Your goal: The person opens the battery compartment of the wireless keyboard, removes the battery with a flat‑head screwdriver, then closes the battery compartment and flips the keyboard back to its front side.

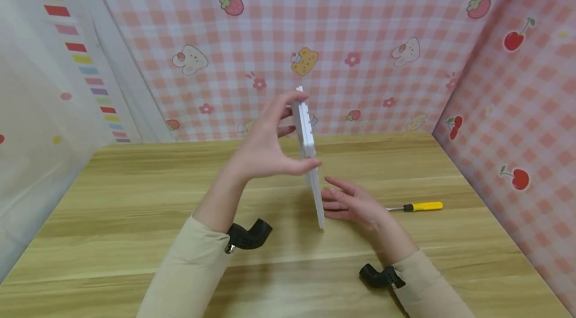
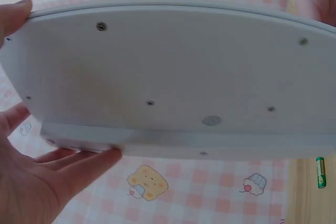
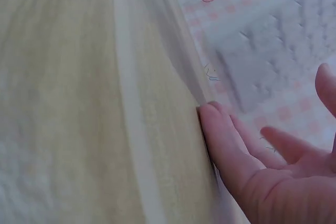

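Note:
A white keyboard (image 1: 307,133) stands tilted on edge above the table, seen almost edge-on in the head view. My left hand (image 1: 265,145) grips it near its far end, thumb on one side and fingers on the other. In the left wrist view the keyboard's underside (image 2: 178,72) shows several small screws, and the left hand (image 2: 37,182) holds one end. Blurred keys of the keyboard (image 3: 283,45) appear in the right wrist view. My right hand (image 1: 355,205) is beside the near end with fingers extended; whether they touch it, I cannot tell.
On the wooden table (image 1: 135,198), a screwdriver (image 1: 425,206) with a yellow handle lies right of the right hand. A green battery (image 2: 321,172) shows at the edge of the left wrist view. Pink checked cloth (image 1: 270,33) covers the back and right sides.

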Demonstrator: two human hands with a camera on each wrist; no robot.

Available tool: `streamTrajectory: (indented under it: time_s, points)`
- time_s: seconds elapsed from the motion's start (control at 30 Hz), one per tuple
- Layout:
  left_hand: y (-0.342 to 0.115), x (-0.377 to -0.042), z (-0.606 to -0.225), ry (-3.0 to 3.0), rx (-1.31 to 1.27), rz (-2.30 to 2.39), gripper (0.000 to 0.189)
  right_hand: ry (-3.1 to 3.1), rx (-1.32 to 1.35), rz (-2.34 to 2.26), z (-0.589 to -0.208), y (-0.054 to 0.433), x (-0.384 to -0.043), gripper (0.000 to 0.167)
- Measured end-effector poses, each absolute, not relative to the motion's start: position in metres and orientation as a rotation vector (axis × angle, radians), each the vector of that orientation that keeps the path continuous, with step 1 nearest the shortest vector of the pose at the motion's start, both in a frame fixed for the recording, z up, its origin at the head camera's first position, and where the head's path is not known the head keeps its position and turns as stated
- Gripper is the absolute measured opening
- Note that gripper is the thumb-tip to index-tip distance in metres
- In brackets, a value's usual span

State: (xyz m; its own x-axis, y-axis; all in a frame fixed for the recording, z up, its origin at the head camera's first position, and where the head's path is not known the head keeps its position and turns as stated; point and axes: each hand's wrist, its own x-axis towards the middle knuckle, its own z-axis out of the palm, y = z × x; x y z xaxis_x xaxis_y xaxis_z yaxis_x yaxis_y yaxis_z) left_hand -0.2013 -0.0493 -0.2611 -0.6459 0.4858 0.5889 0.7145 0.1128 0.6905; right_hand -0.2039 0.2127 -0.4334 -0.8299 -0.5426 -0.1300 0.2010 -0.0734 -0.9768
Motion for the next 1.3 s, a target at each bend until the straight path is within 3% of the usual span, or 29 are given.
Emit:
streamTrajectory:
  time_s: [0.47, 0.9, 1.3]
  points:
    - [-0.06, -0.203, -0.274, -1.926, -1.22, -1.753, 0.098, 1.732, -0.237, -2.092, -0.432, 0.217, -0.201, 0.068]
    - [-0.084, -0.2, -0.285, -2.008, -1.132, -1.852, 0.103, 1.888, -0.086, -2.234, -0.409, 0.241, -0.203, 0.062]
    - [-0.095, -0.198, -0.303, -2.246, -0.99, -1.935, 0.108, 2.105, 0.051, -2.237, -0.395, 0.262, -0.2, 0.069]
